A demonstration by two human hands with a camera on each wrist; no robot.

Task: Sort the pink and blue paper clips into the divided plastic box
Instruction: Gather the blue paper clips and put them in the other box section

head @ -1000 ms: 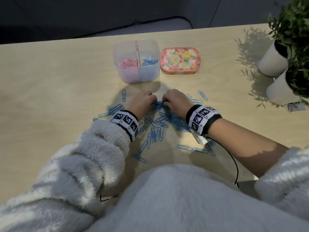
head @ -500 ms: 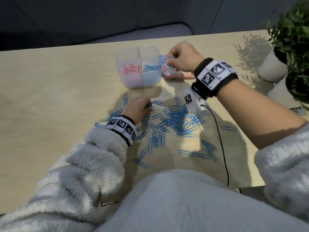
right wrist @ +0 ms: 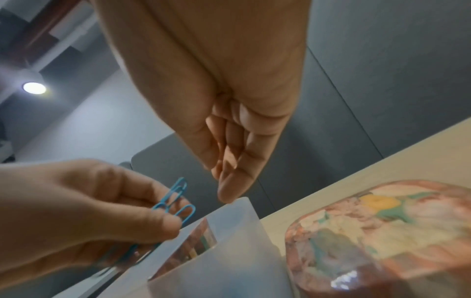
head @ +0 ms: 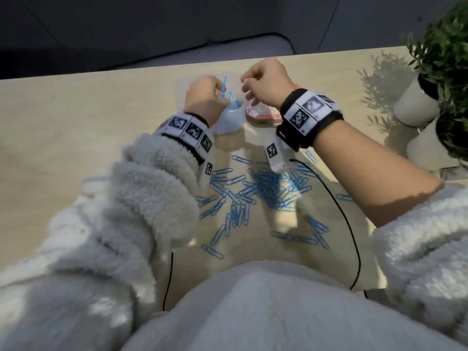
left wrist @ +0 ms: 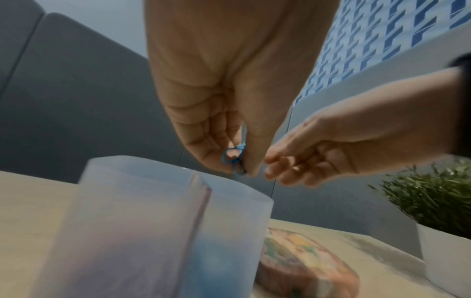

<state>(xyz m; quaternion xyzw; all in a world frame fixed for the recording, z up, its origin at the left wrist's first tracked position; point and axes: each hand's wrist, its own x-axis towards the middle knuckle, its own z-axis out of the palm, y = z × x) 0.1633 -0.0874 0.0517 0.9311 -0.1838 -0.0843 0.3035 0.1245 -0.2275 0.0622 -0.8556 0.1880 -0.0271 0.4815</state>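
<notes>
Both hands over the box, left one holding blue clips.

The left hand (head: 206,96) pinches a few blue clips (right wrist: 175,198) above the translucent box (left wrist: 158,231). The right hand (head: 266,82), fingers loosely curled and holding nothing, hovers beside it, above the box and floral tin (right wrist: 382,231). More blue clips (head: 268,188) lie scattered on the worktop (head: 76,117).

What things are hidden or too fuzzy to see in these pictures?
- Box's pink side: head view, covered by the left hand.
- How many blue clips it pinches: wrist views, fingers cover them.
- Flowery lid: head view, mostly under the right hand.
- Divided box contents: left wrist view, blurred.
</notes>
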